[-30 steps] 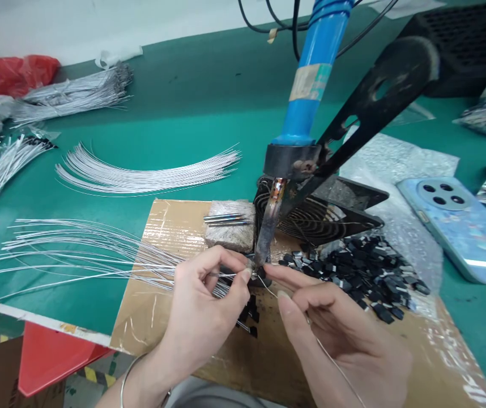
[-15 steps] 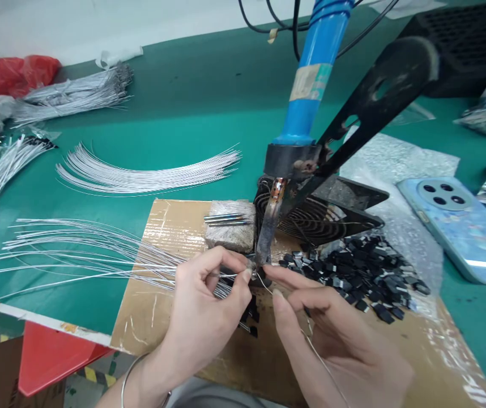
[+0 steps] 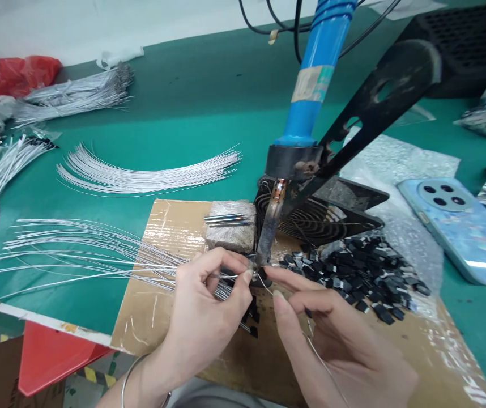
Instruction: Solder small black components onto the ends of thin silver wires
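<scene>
Two bare hands work close together over a flat brown cardboard sheet (image 3: 149,306), just below the tapered, darkened metal end of a blue-handled soldering iron (image 3: 302,107). The person's left hand (image 3: 213,309) pinches a thin white wire (image 3: 231,276) between thumb and forefinger; its end sits at the fingertips, right beside the iron's tip, though whether the two touch cannot be told. The right hand (image 3: 336,334) grips a slender, bendy silvery wire (image 3: 323,364) between thumb and fingers — its front end slants up to the same spot, while the rest trails down across the palm.

A perforated black metal bracket (image 3: 370,107) holds the iron tilted, with a black round-grilled fan (image 3: 323,222) behind its tip. Left of the fan, slim metal rods (image 3: 226,220) lie on a rough greyish block (image 3: 230,237). A loose spread of white wires (image 3: 94,246) reaches under the left hand, and near the right hand lies a heap of small black connector pieces (image 3: 366,277) — beyond it, a pale-blue phone (image 3: 459,226).
</scene>
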